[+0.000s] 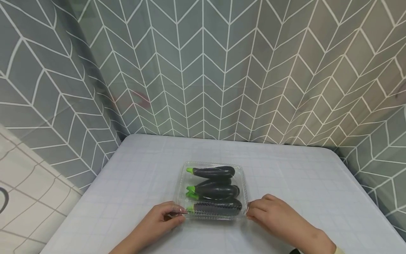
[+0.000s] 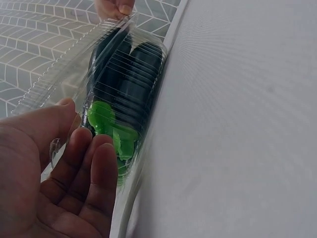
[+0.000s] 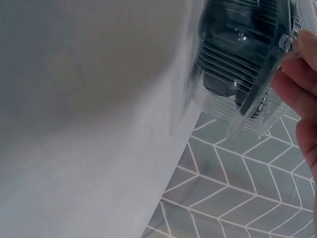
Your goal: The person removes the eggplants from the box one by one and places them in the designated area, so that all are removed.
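Note:
A clear plastic clamshell box (image 1: 219, 217) lies on the table near its front, with several dark eggplants (image 1: 217, 192) inside, their green stem ends pointing left. My left hand (image 1: 161, 219) pinches the box's front left corner between thumb and fingers; in the left wrist view, that hand (image 2: 64, 163) is beside the green stems (image 2: 101, 116). At the front right corner, my right hand (image 1: 275, 216) grips the edge, and the right wrist view has its fingers (image 3: 299, 84) on the rim. Whether the lid is fully closed I cannot tell.
A pale cloth covers the table (image 1: 142, 169). Behind it and along both sides hangs a grey curtain (image 1: 203, 70) with white zigzag lines. White grid-patterned fabric (image 1: 28, 190) is at the left. Near the right forearm, a small black object (image 1: 295, 251) shows at the bottom edge.

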The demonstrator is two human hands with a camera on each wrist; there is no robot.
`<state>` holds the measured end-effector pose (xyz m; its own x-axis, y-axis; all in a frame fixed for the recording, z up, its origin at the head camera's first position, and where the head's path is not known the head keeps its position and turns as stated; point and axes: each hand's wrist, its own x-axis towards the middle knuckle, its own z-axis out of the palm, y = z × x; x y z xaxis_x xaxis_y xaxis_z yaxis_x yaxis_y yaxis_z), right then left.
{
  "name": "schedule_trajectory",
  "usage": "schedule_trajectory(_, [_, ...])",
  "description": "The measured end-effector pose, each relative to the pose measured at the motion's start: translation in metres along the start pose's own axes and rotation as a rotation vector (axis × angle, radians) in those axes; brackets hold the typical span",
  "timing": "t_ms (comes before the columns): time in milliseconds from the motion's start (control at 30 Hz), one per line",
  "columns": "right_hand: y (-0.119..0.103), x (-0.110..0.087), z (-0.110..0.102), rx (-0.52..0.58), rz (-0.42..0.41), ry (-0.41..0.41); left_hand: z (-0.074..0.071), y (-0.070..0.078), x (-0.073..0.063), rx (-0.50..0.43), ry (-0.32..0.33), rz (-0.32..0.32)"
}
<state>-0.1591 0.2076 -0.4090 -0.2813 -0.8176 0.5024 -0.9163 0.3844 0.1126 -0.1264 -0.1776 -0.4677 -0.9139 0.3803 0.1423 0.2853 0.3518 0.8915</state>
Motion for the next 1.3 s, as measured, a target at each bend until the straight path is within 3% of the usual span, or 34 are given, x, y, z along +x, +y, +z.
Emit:
schedule_trajectory(233, [-0.004, -0.004, -0.002, -0.056, -0.095, 0.027, 0.000, 0.003, -0.001, -0.012, -0.003, -0.034])
schedule_trajectory(533, [-0.006, -0.004, 0.003, -0.042, -0.066, 0.124, -0.009, 0.006, -0.005, -0.099, -0.057, -0.103])
schedule_trajectory(667, [-0.006, -0.005, 0.003, -0.051, -0.053, 0.143, -0.019, 0.005, -0.008, -0.082, -0.034, -0.059])
schedule_trajectory(833, [-0.005, -0.002, 0.000, -0.075, -0.060, 0.187, -0.022, 0.005, -0.010, 0.037, 0.067, 0.070])
schedule_trajectory(967, [-0.006, 0.003, -0.004, -0.078, -0.050, 0.226, -0.018, 0.007, -0.010, 0.175, 0.203, 0.143])
schedule_trajectory(1167, [-0.006, 0.011, -0.013, -0.064, -0.036, 0.301, -0.017, 0.019, -0.009, 0.428, 0.330, 0.143])
schedule_trajectory(1300, [-0.007, 0.016, -0.019, -0.053, -0.022, 0.324, -0.019, 0.025, -0.007, 0.512, 0.368, 0.164])
